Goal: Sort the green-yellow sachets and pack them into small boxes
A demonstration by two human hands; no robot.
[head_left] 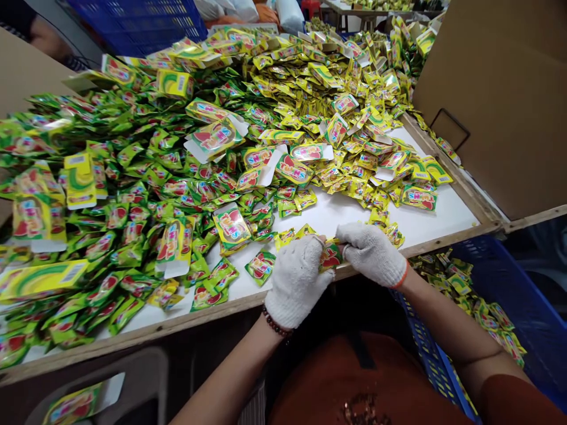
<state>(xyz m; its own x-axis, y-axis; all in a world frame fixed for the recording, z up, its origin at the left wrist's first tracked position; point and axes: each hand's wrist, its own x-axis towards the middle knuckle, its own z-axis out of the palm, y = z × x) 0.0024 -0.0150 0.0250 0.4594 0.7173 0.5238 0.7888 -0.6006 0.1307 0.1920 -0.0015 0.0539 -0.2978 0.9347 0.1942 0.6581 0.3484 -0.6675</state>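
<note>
Heaped across the far left of the tabletop (336, 215): green sachets (133, 195), loose and overlapping, probably tipped out within easy reach. Among them, flattened cartons (39, 278) lying printed side up, with a barcode patch on one. Nearer the middle, half-folded cartons (230, 227) with white flaps open, seemingly ready for filling. On the carton faces, a short word in red letters, perhaps "Toms", too blurred to read for sure. At the front edge, beside a bare white strip: left hand (296, 282) in a white knit glove, fingers curled shut on one end of the held sachet (330, 255); bead bracelet (275, 324) at that wrist. Pinched on the other end, right hand (372, 252), gloved alike, fingers closed, so gripped between both hands just over the tabletop's edge. Farther right, yellow sachets (354, 118) in a separate heap, apart from the green. Below the edge, a blue crate (509, 307) with more sachets; above it, a brown cardboard box (500, 106).
</note>
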